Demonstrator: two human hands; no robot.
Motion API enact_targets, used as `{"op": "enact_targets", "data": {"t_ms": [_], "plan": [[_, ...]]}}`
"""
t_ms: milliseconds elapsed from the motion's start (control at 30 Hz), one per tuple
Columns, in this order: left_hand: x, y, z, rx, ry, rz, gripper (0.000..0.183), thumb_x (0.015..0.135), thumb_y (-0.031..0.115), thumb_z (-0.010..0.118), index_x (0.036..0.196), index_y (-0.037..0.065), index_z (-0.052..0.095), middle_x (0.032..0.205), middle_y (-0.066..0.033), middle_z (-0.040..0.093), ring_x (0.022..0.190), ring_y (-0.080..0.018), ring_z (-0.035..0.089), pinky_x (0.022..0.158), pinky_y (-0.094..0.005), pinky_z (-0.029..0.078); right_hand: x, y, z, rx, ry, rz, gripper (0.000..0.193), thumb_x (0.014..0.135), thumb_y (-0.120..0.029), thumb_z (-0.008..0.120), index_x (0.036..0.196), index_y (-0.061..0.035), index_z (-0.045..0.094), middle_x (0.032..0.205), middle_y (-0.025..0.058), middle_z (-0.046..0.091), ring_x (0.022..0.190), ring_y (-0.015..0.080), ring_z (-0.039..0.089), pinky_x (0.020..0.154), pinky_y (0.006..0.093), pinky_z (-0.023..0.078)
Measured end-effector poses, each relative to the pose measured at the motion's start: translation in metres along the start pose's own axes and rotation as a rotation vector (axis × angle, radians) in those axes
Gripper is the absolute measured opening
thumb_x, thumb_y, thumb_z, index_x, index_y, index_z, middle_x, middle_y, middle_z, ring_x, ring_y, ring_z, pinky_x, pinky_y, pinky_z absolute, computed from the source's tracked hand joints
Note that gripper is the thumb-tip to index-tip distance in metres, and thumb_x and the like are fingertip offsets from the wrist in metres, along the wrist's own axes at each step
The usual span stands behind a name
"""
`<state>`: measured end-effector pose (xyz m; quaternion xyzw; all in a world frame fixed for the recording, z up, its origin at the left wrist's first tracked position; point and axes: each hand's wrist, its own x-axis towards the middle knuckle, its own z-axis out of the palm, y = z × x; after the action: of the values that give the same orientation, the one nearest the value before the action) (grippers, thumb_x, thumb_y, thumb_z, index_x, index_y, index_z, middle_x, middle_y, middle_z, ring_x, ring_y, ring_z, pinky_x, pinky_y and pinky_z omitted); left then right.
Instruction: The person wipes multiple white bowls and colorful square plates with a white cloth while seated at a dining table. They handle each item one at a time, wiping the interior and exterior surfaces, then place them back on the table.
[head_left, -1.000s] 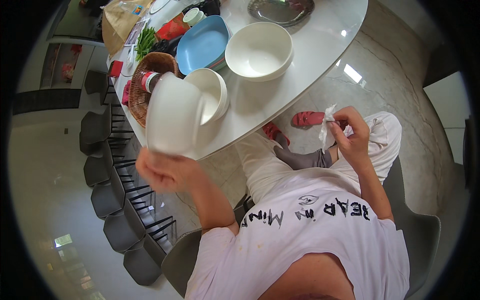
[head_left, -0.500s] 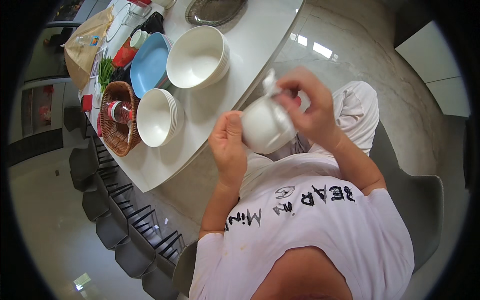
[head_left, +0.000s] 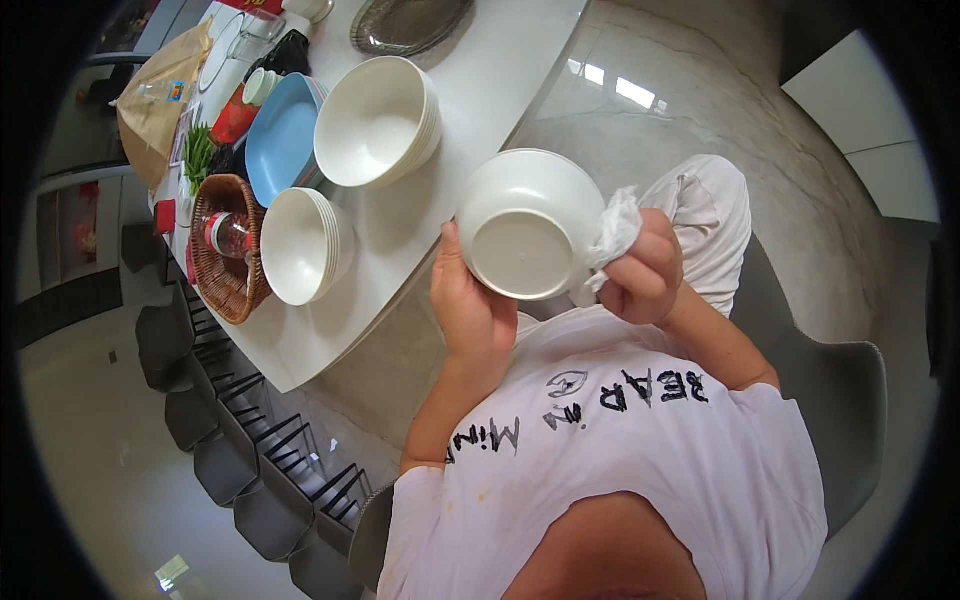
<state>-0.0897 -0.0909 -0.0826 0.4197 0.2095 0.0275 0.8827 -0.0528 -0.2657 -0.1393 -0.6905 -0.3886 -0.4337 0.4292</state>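
The left hand (head_left: 475,318) holds a smooth, round white bowl (head_left: 530,225) near the edge of the shiny table (head_left: 395,255), its flat bottom showing. The right hand (head_left: 645,270) pinches a soft, crumpled tissue (head_left: 616,230) at the bowl's side. Deep bowls (head_left: 306,246) sit stacked beside a bumpy woven basket (head_left: 243,298).

White bowl (head_left: 525,235): round, smooth, soft sheen along curved wall. Tipped over, underside and raised foot ring toward camera; mouth turned away, inside hidden. Foot disc duller, slightly greyer than wall. Held in air, off bench (head_left: 400,230), just beyond its near edge; left hand (head_left: 470,310) supports lower left side. White tissue (head_left: 615,235): thin, crumpled, bunched in right hand (head_left: 642,270), lying against bowl's right wall; loose end hangs lower, partly hidden by fingers.
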Motion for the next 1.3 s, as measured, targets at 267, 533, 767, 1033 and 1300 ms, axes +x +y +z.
{"op": "enact_targets", "data": {"t_ms": [267, 533, 767, 1033, 1300], "plan": [[0.0, -0.012, -0.007, 0.009, -0.036, 0.017, 0.033, 0.103, 0.033, 0.045, 0.117, 0.004, 0.052, 0.113, -0.0085, 0.062, 0.102, -0.0183, 0.061, 0.089, -0.035, 0.051, 0.025, -0.021, 0.008, -0.038, -0.147, 0.06, 0.028, 0.066, -0.008, 0.074, 0.094, -0.0107, 0.066, 0.088, 0.0012, 0.06, 0.078, 0.0199, 0.055, 0.067, 0.032, 0.046], [-0.003, -0.006, -0.004, 0.119, -0.065, 0.065, 0.03, 0.103, 0.033, 0.045, 0.108, 0.004, 0.052, 0.104, -0.0054, 0.061, 0.099, -0.0141, 0.059, 0.088, -0.032, 0.049, 0.038, -0.007, 0.004, -0.016, -0.117, 0.395, 0.027, 0.07, -0.002, 0.074, 0.095, -0.0076, 0.064, 0.087, 0.0083, 0.061, 0.072, 0.0265, 0.059, 0.063, 0.0354, 0.047], [-0.003, -0.01, 0.0, 0.037, -0.021, 0.044, 0.036, 0.103, 0.032, 0.045, 0.12, 0.001, 0.05, 0.116, -0.0102, 0.061, 0.111, -0.019, 0.056, 0.097, -0.0382, 0.047, 0.005, -0.012, -0.008, 0.01, -0.19, 0.24, 0.025, 0.069, -0.003, 0.073, 0.093, -0.0044, 0.065, 0.087, 0.0097, 0.061, 0.071, 0.0256, 0.059, 0.059, 0.0335, 0.046], [-0.002, -0.024, -0.008, 0.477, -0.183, 0.156, 0.022, 0.103, 0.026, 0.047, 0.102, 0.006, 0.055, 0.087, 0.002, 0.054, 0.078, -0.0062, 0.048, 0.067, -0.0231, 0.04, 0.041, -0.011, 0.009, -0.16, -0.147, 0.01, 0.027, 0.065, -0.012, 0.069, 0.09, -0.0038, 0.064, 0.086, 0.0067, 0.06, 0.069, 0.0219, 0.058, 0.057, 0.0324, 0.044], [-0.012, -0.018, -0.013, 0.418, -0.279, 0.198, 0.024, 0.102, 0.028, 0.049, 0.102, 0.005, 0.056, 0.089, 0.0021, 0.058, 0.079, -0.0048, 0.051, 0.071, -0.0205, 0.042, 0.031, 0.022, 0.012, 0.453, -0.204, 1.028, 0.009, 0.089, -0.009, 0.065, 0.093, -0.0012, 0.062, 0.084, 0.0033, 0.061, 0.071, 0.0095, 0.057, 0.064, 0.0255, 0.046]]}}
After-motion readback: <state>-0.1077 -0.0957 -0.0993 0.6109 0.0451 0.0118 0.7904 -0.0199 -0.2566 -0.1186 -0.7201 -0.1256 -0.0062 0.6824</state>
